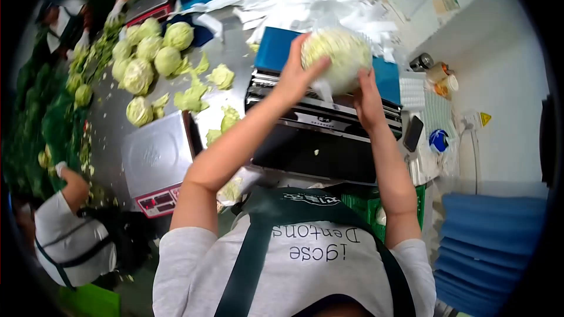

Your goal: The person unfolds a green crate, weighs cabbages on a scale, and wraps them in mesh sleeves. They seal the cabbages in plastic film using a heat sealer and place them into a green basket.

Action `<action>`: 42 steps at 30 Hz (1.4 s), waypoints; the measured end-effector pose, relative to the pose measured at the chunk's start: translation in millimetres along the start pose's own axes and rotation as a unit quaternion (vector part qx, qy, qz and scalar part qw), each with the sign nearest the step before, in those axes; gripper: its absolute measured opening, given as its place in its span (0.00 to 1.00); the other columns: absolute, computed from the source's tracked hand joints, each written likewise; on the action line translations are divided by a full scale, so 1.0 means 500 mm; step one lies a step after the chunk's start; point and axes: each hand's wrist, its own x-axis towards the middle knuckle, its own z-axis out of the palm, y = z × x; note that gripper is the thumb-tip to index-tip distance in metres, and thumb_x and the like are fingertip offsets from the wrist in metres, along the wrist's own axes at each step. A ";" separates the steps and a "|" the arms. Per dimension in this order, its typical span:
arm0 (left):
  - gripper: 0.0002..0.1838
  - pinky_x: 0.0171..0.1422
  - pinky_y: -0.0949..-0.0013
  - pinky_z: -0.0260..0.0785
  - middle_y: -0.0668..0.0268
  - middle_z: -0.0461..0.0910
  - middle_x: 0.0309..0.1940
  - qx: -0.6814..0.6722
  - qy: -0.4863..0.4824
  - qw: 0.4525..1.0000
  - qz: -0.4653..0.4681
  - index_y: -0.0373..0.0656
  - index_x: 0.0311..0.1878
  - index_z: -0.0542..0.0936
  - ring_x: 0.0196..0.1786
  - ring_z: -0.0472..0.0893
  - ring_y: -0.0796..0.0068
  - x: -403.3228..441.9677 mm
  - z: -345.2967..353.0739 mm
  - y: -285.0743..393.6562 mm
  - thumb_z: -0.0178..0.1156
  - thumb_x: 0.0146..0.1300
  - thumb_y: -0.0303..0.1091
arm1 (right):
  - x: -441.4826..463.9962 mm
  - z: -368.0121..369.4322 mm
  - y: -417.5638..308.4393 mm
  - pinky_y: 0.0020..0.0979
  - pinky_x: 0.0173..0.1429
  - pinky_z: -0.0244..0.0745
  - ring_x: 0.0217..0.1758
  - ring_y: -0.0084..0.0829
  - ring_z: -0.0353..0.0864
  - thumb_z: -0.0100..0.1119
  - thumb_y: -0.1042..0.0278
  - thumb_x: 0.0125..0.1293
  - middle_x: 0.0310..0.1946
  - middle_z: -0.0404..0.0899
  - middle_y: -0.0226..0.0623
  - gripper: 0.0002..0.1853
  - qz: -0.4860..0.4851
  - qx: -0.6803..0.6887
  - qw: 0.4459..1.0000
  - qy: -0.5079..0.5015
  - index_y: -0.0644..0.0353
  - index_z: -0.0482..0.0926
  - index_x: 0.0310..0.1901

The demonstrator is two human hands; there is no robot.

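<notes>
Between my two hands is a round pale-green cabbage (341, 56), raised above the wrapping machine. Clear film seems to cover it, though blur makes this hard to see. My left hand (298, 73) grips the cabbage's left side, thumb across its front. On the lower right side, my right hand (369, 101) presses against it with the fingers partly hidden. Below lies the wrapping machine (320, 118), with metal bars, a blue section behind and a black plate (311, 151) in front. A small pale scrap rests on that plate.
Several cabbages (167, 60) and loose leaves (192, 97) lie on the steel table, left. A weighing scale (155, 152) stands nearer me. White strips (299, 0) pile up behind the machine. A phone (413, 133) lies right. Other people work at left, one in a white glove (60, 168).
</notes>
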 end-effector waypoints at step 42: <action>0.68 0.70 0.58 0.54 0.52 0.51 0.66 0.202 -0.277 0.939 0.025 0.42 0.71 0.45 0.67 0.60 0.55 0.182 -0.002 -0.150 0.81 0.29 0.45 | 0.194 -0.287 0.029 0.37 0.59 0.66 0.51 0.41 0.72 0.70 0.39 0.46 0.45 0.72 0.46 0.42 -0.082 -0.338 0.923 -0.166 0.62 0.69 0.56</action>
